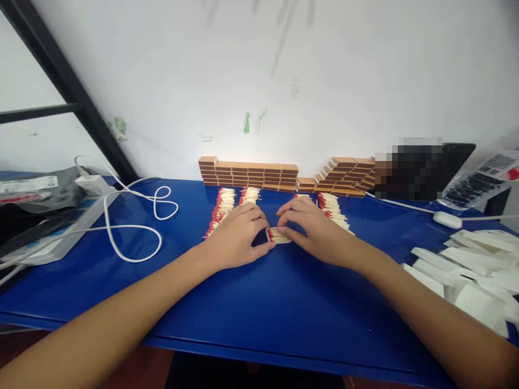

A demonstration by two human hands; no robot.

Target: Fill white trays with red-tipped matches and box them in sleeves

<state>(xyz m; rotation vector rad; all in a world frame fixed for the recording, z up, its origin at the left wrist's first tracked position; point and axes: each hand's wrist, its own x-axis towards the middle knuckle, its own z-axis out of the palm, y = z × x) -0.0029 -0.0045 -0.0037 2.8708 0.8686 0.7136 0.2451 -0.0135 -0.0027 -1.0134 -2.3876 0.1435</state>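
A small white matchbox tray (284, 242) lies on the blue table between my hands, filled with red-headed matches (277, 235). My left hand (239, 235) is curled at the tray's left end, its thumb at the near corner and fingers behind. My right hand (310, 227) reaches over the right end, thumb and forefinger close together on the matches. Rows of loose matches (222, 208) lie beyond my left hand, another match row (333, 210) beyond my right. My hands partly hide these rows.
Stacked brown matchboxes (251, 174) line the wall, with a stepped stack (348, 173) to the right. White empty trays (466, 270) pile up at right. White cables (133, 227) loop at left near a clear plastic box (68, 237). A dark device (454, 167) leans at the back right.
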